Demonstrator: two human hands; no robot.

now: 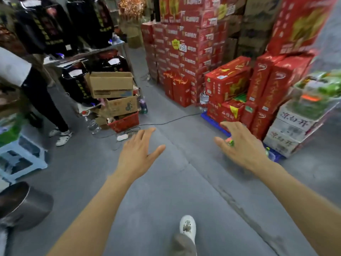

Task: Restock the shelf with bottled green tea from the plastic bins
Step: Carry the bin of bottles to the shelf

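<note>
Grey concrete floor point(166, 191) underfoot, seamed and scuffed, with a thin black cable point(175, 120) snaking across it toward a white plug block point(122, 137). Left of the aisle: brown cardboard boxes point(112, 85) stacked crookedly on a red plastic basket point(125, 122), open flaps up, dark jackets point(55, 24) hanging above a metal table. Farther left, another person's dark trouser leg and white sneakers point(61, 135), a pale blue plastic stool point(20, 159), and a dull steel pot point(20, 206) at the lower edge. Right of the aisle: tall glossy red cartons point(193, 43) stacked in walls, more red boxes point(230, 84) tilted on a blue pallet point(214, 122), white cartons point(291, 133) beneath.

Shrink-wrapped green-labelled bottles point(319, 89) on top of those white cartons at far right, blurred; axis and facing impossible to tell.

Left hand point(137, 154) stretched forward over bare floor, palm down, fingers straight and slightly apart, holding nothing. Right hand point(241, 146) likewise extended, fingers spread loosely toward the red boxes, grasping nothing, a small green and orange ring-like thing on one finger. White shoe point(187, 227) stepping below.
</note>
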